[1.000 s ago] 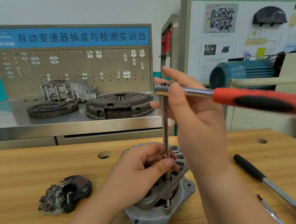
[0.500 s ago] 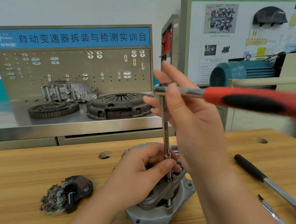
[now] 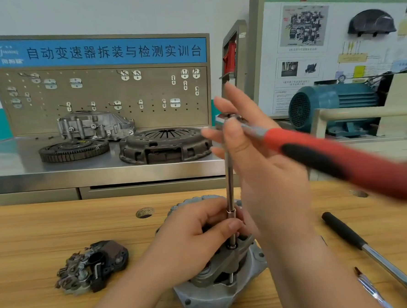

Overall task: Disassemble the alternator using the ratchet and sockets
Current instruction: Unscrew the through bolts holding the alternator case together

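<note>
Alternator [image 3: 220, 283] on wooden desk [image 3: 59, 234], near edge; left hand [image 3: 191, 245] has its fingers curled round the upper housing, thumb against socket [image 3: 231, 215]. Extension bar [image 3: 229, 176] stands upright from socket to ratchet [image 3: 341, 159]; right hand [image 3: 257, 155] pinches the ratchet head between thumb and forefinger, other fingers spread. Beyond, clutch cover [image 3: 163, 144] on steel desk [image 3: 19, 165].

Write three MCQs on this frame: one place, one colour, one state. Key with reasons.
1. Where is the loose black part? A left of the alternator B atop the alternator C on the steel shelf
2. Ratchet handle colour? A blue B red and black C yellow
3. Left hand state? A flat, idle B curled round the extension's lower end C holding a screwdriver
Key: 1A, it lies apart, to the alternator's left. 2B, red with a black inlay. 3B, fingers and thumb wrap the bar just above the alternator.
</note>
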`<action>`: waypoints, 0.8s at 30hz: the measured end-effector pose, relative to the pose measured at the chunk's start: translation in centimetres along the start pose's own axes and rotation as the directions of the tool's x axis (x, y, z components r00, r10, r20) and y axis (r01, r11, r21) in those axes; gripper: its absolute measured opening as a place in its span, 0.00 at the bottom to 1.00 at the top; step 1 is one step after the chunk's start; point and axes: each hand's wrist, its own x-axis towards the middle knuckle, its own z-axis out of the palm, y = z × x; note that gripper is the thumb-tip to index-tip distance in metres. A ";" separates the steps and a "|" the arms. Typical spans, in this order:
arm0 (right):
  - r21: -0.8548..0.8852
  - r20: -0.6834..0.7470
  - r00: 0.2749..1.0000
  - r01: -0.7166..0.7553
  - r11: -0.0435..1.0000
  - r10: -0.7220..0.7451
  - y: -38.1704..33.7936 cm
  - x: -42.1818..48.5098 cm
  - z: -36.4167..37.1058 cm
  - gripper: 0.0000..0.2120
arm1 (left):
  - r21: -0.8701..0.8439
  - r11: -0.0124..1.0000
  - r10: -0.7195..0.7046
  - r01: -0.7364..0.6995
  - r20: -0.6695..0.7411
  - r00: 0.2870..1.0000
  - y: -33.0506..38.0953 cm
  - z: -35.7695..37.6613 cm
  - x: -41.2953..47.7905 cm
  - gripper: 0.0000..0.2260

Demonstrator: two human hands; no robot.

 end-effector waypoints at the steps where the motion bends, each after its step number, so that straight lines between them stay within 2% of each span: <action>1: 0.167 0.007 0.997 -0.074 0.983 0.074 0.1 0.0 0.0 0.11 | -0.018 1.000 -0.008 0.008 0.008 1.000 0.1 0.0 0.0 0.08; 2: 0.325 0.039 0.989 -0.150 0.934 0.145 0.1 -0.1 0.0 0.13 | -0.022 1.000 -0.011 0.012 0.019 1.000 0.4 0.0 0.0 0.12; 4: 0.445 0.089 0.968 -0.250 0.860 0.235 0.2 -0.1 -0.1 0.22 | -0.019 1.000 -0.019 0.020 0.037 0.999 0.3 -0.1 -0.1 0.14; 5: 0.444 0.090 0.962 -0.269 0.854 0.257 0.2 -0.1 -0.2 0.24 | -0.008 1.000 -0.018 0.018 0.036 0.999 0.3 -0.1 -0.1 0.12; 7: 0.407 0.054 0.968 -0.245 0.880 0.244 0.3 0.0 -0.2 0.20 | 0.007 1.000 -0.018 0.017 0.029 0.999 0.4 0.0 -0.1 0.09; 9: 0.277 -0.019 0.989 -0.134 0.951 0.145 0.4 0.0 -0.2 0.12 | -0.001 0.999 -0.032 0.032 0.013 0.999 0.4 0.1 0.0 0.10; 12: 0.103 -0.064 0.998 0.037 0.994 -0.031 0.6 -0.1 0.0 0.11 | -0.003 0.999 -0.040 0.040 0.014 0.999 0.2 0.1 0.0 0.13; 13: 0.131 -0.058 0.998 0.021 0.991 -0.013 0.6 -0.1 0.0 0.11 | -0.010 0.999 -0.037 0.037 0.015 0.999 0.2 0.1 -0.1 0.13; 15: 0.314 -0.018 0.995 -0.091 0.945 0.101 0.5 0.0 -0.1 0.11 | -0.033 0.999 -0.037 0.038 0.012 0.999 0.2 0.2 -0.1 0.12; 16: 0.404 0.012 0.987 -0.152 0.902 0.161 0.4 0.1 -0.3 0.13 | -0.041 0.999 -0.034 0.035 0.014 0.999 0.2 0.2 -0.1 0.11; 18: 0.462 0.049 0.972 -0.228 0.857 0.232 0.4 0.1 -0.5 0.21 | -0.032 0.999 -0.022 0.023 0.022 1.000 0.3 0.1 0.0 0.10; 19: 0.453 0.048 0.969 -0.237 0.859 0.242 0.3 0.1 -0.6 0.23 | -0.017 1.000 -0.017 0.018 0.025 1.000 0.3 0.1 0.0 0.10; 21: 0.404 0.017 0.977 -0.200 0.892 0.211 0.4 0.1 -0.4 0.19 | -0.021 0.999 -0.027 0.027 0.015 1.000 0.2 0.1 0.0 0.09; 24: 0.222 -0.047 0.998 -0.035 0.974 0.046 0.3 0.0 -0.4 0.11 | -0.063 0.996 -0.059 0.058 -0.009 0.998 0.4 0.4 0.0 0.12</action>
